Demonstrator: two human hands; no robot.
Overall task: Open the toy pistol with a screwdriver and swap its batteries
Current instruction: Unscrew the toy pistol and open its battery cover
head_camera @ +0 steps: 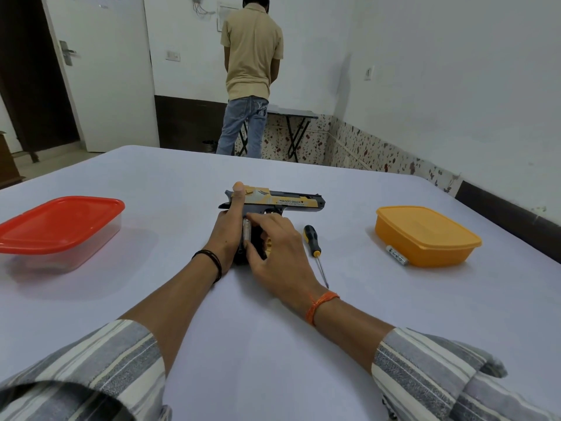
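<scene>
The black and gold toy pistol (291, 202) lies on its side in the middle of the table, barrel pointing right. My left hand (228, 226) holds its rear and grip, thumb stretched up over the slide. My right hand (274, 244) rests over the open grip, its index finger and thumb pinching a silver battery (246, 230) that sits in the compartment. The screwdriver (315, 249), with a black and yellow handle, lies loose just right of my right hand. Another battery (397, 255) lies on the table against the yellow box.
A red-lidded clear box (60, 226) stands at the left, a closed yellow box (425, 235) at the right. The table (273, 329) is covered in pale cloth. A person stands with their back turned beyond the far edge, near a folding table.
</scene>
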